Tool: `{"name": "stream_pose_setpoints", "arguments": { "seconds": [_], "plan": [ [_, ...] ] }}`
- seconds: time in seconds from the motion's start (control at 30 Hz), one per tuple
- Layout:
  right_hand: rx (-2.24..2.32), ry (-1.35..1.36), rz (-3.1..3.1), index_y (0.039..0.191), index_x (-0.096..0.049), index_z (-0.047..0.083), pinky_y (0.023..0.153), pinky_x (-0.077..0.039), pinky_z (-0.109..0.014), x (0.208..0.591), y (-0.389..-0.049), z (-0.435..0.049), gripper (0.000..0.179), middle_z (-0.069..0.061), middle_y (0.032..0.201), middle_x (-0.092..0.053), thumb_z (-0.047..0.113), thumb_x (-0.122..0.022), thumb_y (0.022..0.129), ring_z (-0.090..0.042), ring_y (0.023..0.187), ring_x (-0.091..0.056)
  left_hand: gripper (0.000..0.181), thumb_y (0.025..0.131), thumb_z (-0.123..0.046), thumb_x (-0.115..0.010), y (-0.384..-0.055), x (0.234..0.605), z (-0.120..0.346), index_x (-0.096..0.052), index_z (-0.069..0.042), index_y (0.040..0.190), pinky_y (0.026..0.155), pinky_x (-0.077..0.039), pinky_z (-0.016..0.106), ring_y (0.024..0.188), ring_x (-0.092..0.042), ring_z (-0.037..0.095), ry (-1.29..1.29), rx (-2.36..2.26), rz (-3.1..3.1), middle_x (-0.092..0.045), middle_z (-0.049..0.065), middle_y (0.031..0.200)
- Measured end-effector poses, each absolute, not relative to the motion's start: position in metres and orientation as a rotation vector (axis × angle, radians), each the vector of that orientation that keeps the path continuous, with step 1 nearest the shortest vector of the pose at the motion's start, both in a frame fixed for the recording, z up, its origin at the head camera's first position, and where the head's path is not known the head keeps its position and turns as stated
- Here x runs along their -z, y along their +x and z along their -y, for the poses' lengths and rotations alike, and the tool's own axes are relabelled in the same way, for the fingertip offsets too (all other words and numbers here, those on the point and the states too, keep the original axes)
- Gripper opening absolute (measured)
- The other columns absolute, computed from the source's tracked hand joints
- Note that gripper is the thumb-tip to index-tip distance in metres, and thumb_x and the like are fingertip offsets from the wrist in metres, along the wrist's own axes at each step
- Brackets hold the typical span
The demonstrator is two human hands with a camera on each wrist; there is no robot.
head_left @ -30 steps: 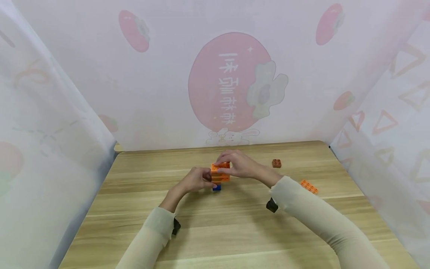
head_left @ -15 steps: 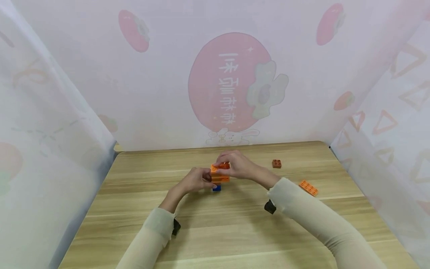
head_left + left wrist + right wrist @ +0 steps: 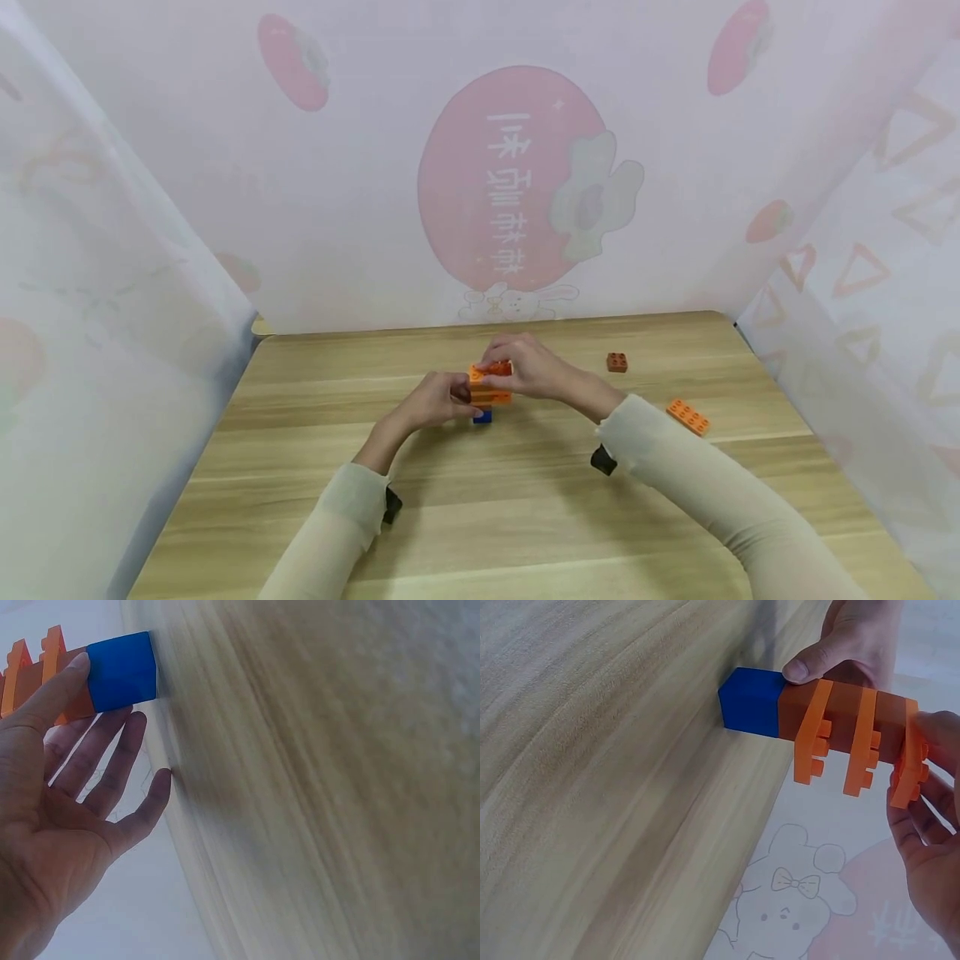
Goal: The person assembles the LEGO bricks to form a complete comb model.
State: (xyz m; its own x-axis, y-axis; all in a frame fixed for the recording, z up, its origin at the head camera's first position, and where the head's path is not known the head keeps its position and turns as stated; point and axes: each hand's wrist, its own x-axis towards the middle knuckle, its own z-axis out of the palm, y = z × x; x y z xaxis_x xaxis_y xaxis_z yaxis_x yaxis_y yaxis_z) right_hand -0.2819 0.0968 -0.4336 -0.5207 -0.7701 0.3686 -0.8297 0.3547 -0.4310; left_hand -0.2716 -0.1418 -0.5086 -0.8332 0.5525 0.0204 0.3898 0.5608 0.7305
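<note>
In the head view, we see the wooden table (image 3: 487, 504) with one tower (image 3: 480, 399) of bricks, which stands upright nearer to the far edge, about midway between the left and right edges. Two loose pieces lie to its right: a brown brick (image 3: 617, 362) with four studs, close to the far edge, and an orange plate (image 3: 687, 417) with eight studs, toward the right edge. Both forearms, in pale sleeves (image 3: 697, 475), reach forward and bend inward to the tower. The left hand (image 3: 435, 402) grasps it low, and the right hand (image 3: 531, 368) grasps its top.

In the left wrist view, we find what the head view hides: the thumb lies on the brown part beside the blue brick (image 3: 122, 673), two fingers go behind the tower, and the little finger stretches away from it.

In the right wrist view, we can count the whole tower: one blue brick at the bottom, then three brown layers (image 3: 793, 709) alternating with three orange layers (image 3: 808, 746). The orange ones stick out on one side, their studs visible. The right hand pinches the uppermost orange layer between thumb and fingers.
</note>
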Motion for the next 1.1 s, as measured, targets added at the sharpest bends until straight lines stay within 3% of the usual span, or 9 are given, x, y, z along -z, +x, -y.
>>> {"name": "stream_pose_setpoints", "arguments": {
  "seconds": [0.4, 1.1],
  "plan": [
    [-0.922, 1.462, 2.494, 0.117, -0.080, 0.003, 0.084, -0.060, -0.025, 0.438, -0.281, -0.098, 0.023, -0.007, 0.108, -0.077, 0.015, -0.079, 0.098, -0.016, 0.095, -0.072, 0.030, 0.091, -0.015, -0.086, -0.270, 0.508, 0.142, -0.073, -0.006, 0.116, 0.089, -0.062, 0.034, 0.096, -0.075, 0.016, 0.831, -1.131, -2.573, -0.079, 0.005, 0.106],
    [-1.050, 1.382, 2.458, 0.112, -0.082, 0.005, 0.085, -0.060, -0.029, 0.446, -0.279, -0.100, 0.019, -0.006, 0.110, -0.078, 0.016, -0.081, 0.097, -0.016, 0.099, -0.071, 0.032, 0.093, -0.016, -0.084, -0.269, 0.506, 0.145, -0.073, -0.006, 0.121, 0.097, -0.060, 0.047, 0.105, -0.075, 0.024, 0.876, -1.193, -2.582, -0.078, 0.008, 0.114]
  ]
}}
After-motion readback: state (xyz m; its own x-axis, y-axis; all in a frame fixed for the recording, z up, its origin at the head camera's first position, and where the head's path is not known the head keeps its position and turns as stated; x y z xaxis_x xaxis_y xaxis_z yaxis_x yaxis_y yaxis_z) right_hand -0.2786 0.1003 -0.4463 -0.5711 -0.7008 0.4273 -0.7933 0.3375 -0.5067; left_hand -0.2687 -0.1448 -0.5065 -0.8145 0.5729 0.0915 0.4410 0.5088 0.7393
